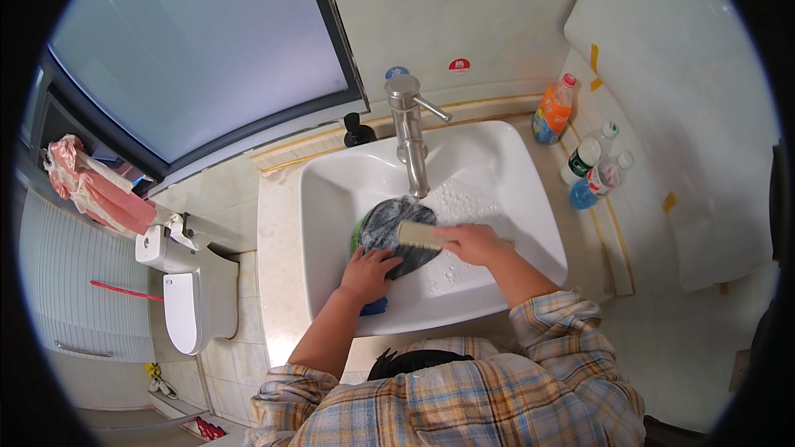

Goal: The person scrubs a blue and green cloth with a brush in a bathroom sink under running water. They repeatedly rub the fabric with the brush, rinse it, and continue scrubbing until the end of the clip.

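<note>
In the white washbasin [522,198] lies a dark, soapy cloth item [397,223], spread out roughly oval, with a bit of green [355,239] showing at its left edge. My left hand [367,273] rests on its lower left part, fingers spread. My right hand [475,243] grips a light beige scrubbing brush [420,236], whose bristled end is over the item's right side. Suds [463,202] cover the basin floor to the right. Something blue [374,307] is partly hidden under my left wrist.
A metal faucet [408,130] rises behind the basin, its spout above the cloth item. Beside it stands a black dispenser bottle [358,131]. An orange-labelled bottle [551,110] and two other plastic bottles [582,160] line the counter's right side. A toilet [183,313] is at left.
</note>
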A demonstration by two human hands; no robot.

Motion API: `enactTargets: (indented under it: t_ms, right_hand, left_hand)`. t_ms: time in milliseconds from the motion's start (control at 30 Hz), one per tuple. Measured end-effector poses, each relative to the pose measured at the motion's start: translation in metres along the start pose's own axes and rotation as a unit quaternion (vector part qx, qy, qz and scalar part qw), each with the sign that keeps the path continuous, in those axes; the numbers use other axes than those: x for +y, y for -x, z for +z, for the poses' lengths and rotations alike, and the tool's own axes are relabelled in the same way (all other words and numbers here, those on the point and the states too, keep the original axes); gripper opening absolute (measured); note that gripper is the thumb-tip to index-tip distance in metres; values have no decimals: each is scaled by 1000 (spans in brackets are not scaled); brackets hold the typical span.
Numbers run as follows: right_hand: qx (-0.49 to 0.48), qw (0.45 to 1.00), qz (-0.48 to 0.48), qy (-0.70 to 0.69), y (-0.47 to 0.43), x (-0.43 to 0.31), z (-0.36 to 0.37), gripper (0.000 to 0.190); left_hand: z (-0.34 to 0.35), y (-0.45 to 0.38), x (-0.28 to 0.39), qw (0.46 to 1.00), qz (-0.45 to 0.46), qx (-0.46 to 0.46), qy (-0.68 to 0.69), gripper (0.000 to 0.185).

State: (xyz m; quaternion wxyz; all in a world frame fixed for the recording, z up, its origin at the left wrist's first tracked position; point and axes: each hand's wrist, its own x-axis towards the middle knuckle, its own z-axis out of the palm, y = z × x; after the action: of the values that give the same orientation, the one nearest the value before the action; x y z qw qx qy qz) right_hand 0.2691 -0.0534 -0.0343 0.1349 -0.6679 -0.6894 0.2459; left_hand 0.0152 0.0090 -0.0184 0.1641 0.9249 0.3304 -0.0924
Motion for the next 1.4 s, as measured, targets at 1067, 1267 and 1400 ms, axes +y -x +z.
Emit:
enactTargets:
  t_ms: [1067,1267,1400]
  right_hand:
    - [46,996,50,63,-9,5,5,30]
    - [81,987,122,72,-6,3,-5,30]
    - [29,998,-16,48,-5,-10,6,32]
  left_hand:
    - [4,0,15,997,61,-24,32,43]
    - [6,-1,14,996,73,-15,42,44]
    - [6,-3,17,992,117,-39,33,46]
